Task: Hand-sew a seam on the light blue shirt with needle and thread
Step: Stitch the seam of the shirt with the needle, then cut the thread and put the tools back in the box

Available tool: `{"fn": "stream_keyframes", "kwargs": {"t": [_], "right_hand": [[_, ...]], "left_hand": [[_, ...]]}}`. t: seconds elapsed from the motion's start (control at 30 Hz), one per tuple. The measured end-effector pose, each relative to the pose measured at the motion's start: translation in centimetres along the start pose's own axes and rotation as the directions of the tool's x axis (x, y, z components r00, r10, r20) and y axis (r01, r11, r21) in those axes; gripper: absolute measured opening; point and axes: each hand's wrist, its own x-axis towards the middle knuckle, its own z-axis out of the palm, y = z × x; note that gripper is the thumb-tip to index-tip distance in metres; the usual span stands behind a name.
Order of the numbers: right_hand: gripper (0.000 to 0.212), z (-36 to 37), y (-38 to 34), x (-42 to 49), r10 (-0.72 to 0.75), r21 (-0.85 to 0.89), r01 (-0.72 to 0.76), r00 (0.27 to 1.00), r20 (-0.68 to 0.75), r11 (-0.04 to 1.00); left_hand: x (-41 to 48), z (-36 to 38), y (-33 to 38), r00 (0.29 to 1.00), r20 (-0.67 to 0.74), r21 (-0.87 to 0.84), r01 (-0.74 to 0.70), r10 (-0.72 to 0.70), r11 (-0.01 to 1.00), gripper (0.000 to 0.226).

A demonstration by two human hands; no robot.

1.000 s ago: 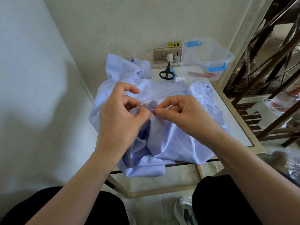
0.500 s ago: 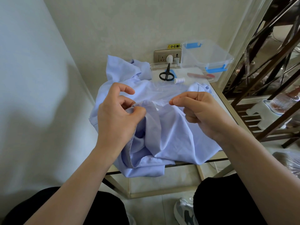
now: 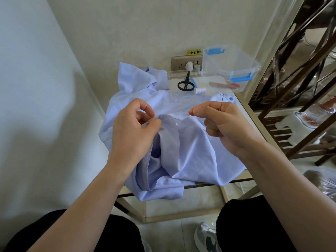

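Watching through the head camera, I see the light blue shirt heaped on a small table that stands against the wall. Its cloth is thin and smooth, crumpled into soft folds. One edge hangs over the table's near side, and more of it is bunched at the far side towards the wall socket. A stitched edge runs across the cloth between the two hands. The left hand pinches a raised fold of the shirt between thumb and forefinger, its other fingers curled loosely above. The right hand is held up just beside that fold, apart from the left. Thumb and forefinger are pressed together on the needle, which stands up dark and thin from the fingers, and the rest of the fingers are curled into the palm. Any thread between needle and cloth is too fine for me to make out. Behind the shirt lie black scissors, a white thread spool and a clear box with blue clips.
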Motion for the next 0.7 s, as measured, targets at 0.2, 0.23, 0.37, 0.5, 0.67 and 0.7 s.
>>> {"fn": "stream_keyframes", "kwargs": {"t": [0.2, 0.23, 0.37, 0.5, 0.67, 0.7], "right_hand": [[0.014, 0.1, 0.5, 0.9, 0.018, 0.053, -0.018, 1.0, -0.01, 0.998], [0.014, 0.0, 0.5, 1.2, 0.027, 0.075, -0.027, 1.0, -0.001, 0.997], [0.014, 0.0, 0.5, 2.5, 0.034, 0.13, -0.038, 0.999, 0.031, 0.991], [0.013, 0.2, 0.4, 3.7, 0.041, 0.171, -0.047, 0.999, 0.035, 0.984], [0.013, 0.0, 1.0, 5.7, 0.156, 0.062, -0.157, 0.988, 0.024, 0.986], [0.012, 0.0, 1.1, 6.2, 0.174, 0.041, -0.175, 0.984, 0.024, 0.984]], "left_hand": [[0.4, -0.1, -0.2, 0.981, 0.187, 0.003, -0.053, 0.052, 0.999, 0.029], [0.5, -0.1, -0.3, 0.974, 0.215, 0.007, -0.069, 0.066, 0.998, 0.031], [0.9, 0.1, -0.2, 0.96, 0.268, 0.038, -0.09, 0.077, 0.995, 0.025], [1.6, 0.4, 0.4, 0.957, 0.286, 0.025, -0.062, 0.052, 0.998, 0.018], [3.9, 0.4, 0.4, 0.959, 0.27, -0.155, 0.127, -0.082, 0.98, 0.027], [4.4, 0.4, 0.5, 0.951, 0.282, -0.191, 0.184, -0.126, 0.964, 0.028]]}}
